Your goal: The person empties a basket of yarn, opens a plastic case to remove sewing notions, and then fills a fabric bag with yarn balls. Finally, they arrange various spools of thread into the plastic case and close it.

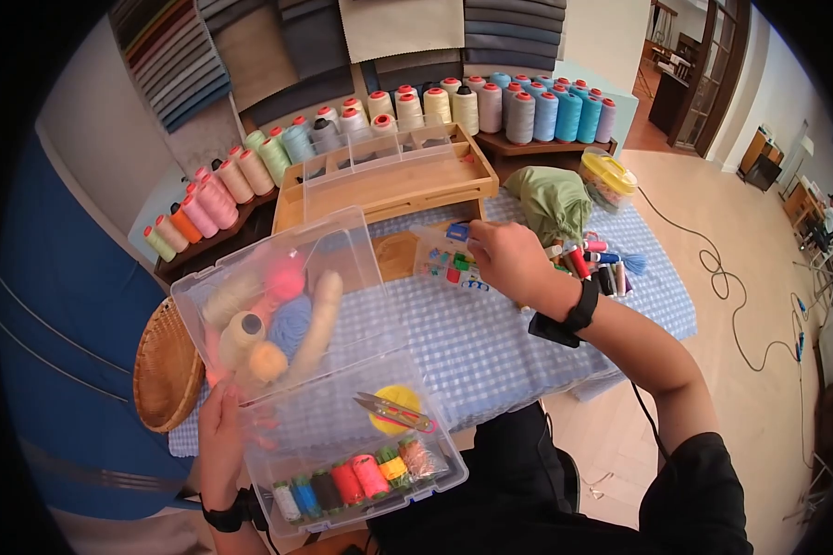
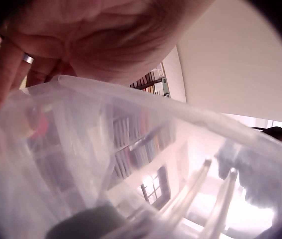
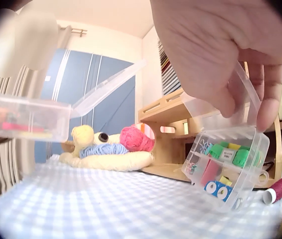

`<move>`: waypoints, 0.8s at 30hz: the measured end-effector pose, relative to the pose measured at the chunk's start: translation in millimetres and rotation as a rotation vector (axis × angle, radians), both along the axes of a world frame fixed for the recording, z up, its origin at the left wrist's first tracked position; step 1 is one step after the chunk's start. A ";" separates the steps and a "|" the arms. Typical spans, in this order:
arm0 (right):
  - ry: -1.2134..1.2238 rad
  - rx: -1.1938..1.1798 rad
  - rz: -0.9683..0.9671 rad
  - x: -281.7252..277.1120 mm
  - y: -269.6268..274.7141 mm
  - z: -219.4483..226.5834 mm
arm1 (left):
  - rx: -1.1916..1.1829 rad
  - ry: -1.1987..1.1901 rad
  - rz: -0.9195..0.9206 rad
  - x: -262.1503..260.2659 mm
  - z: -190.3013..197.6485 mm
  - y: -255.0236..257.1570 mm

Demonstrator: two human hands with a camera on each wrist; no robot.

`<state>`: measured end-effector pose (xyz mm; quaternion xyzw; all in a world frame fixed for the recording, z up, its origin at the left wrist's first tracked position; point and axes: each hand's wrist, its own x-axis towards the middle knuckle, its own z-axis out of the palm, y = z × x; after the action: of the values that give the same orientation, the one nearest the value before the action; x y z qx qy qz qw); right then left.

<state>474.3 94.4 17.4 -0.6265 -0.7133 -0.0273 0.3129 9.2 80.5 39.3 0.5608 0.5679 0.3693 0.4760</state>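
Note:
My left hand (image 1: 220,430) grips the left side of a large clear box (image 1: 449,476), whose lid (image 1: 366,242) stands raised. Inside lie several thread spools (image 1: 347,483), a yellow disc (image 1: 400,400) and snips (image 1: 393,412). In the left wrist view, the hand (image 2: 96,40) is at the edge of the clear plastic (image 2: 146,99). My right hand (image 1: 514,264) pinches the raised lid of a small compartment box (image 1: 432,264). The right wrist view shows that hand (image 3: 230,55) above the tilted box (image 3: 255,172), which holds green, blue and pink items.
Balls of yarn (image 1: 292,324) show through the large lid. A wooden organizer (image 1: 389,199) stands at the back, before rows of thread cones (image 1: 518,120). Loose spools (image 1: 606,279), a green bag (image 1: 553,199) and a yellow-lidded tub (image 1: 609,176) are at the right, a wicker basket (image 1: 162,370) at the left.

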 end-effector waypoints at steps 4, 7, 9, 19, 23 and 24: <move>-0.297 0.141 0.133 -7.0 -15.6 -6.4 | -0.006 0.009 0.030 -7.0 7.1 -4.4; -0.448 0.179 0.182 -14.9 -27.8 -19.0 | 0.023 0.040 0.088 -9.0 13.5 -6.3; -0.496 0.152 0.195 -20.2 -36.7 -28.0 | 0.031 0.053 0.119 -14.8 15.0 -7.4; -0.589 0.143 0.278 -43.7 -74.1 -46.9 | 0.070 0.064 0.130 -22.7 20.0 -15.1; -0.563 -0.009 0.268 -44.2 -74.9 -52.3 | 0.054 0.038 0.127 -25.8 18.2 -15.3; -0.560 -0.020 0.271 -44.0 -73.4 -53.6 | 0.043 0.039 0.126 -31.5 15.4 -12.1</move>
<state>430.3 21.0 -36.2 -0.4969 -0.8490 -0.1500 0.0988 -22.3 68.4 54.8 0.5411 0.6033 0.3997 0.4284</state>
